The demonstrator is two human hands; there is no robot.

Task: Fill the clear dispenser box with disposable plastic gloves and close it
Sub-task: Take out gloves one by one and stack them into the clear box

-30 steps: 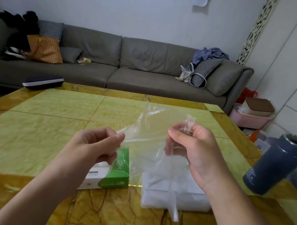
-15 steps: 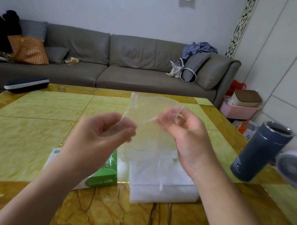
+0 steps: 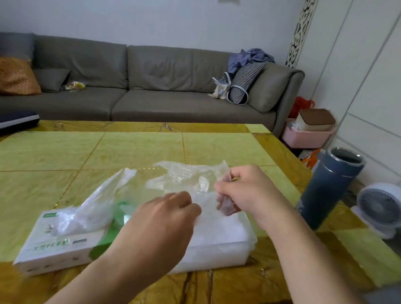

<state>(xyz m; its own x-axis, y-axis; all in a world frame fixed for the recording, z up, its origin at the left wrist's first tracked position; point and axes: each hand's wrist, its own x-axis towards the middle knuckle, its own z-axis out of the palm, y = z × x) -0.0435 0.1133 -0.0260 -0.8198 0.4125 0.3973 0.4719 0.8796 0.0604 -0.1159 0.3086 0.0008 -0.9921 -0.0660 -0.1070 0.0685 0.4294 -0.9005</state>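
while both hands pinch one glove (image 3: 189, 176) above the clear dispenser box (image 3: 223, 240) at lower centre, left hand (image 3: 162, 221) and right hand (image 3: 246, 193) should lower it flat, keeping it off the carton (image 3: 60, 244) at lower left.

Soft, even indoor light, faint sheen on the table (image 3: 45, 159), motion blur, wide-angle bending at the edges.

Both hands have dropped from chest height toward the table. The left hand (image 3: 166, 219) has let go of the glove (image 3: 189, 176) and now reaches low over the box (image 3: 223, 240); the right hand (image 3: 243, 190) alone pinches the crumpled glove just above it.
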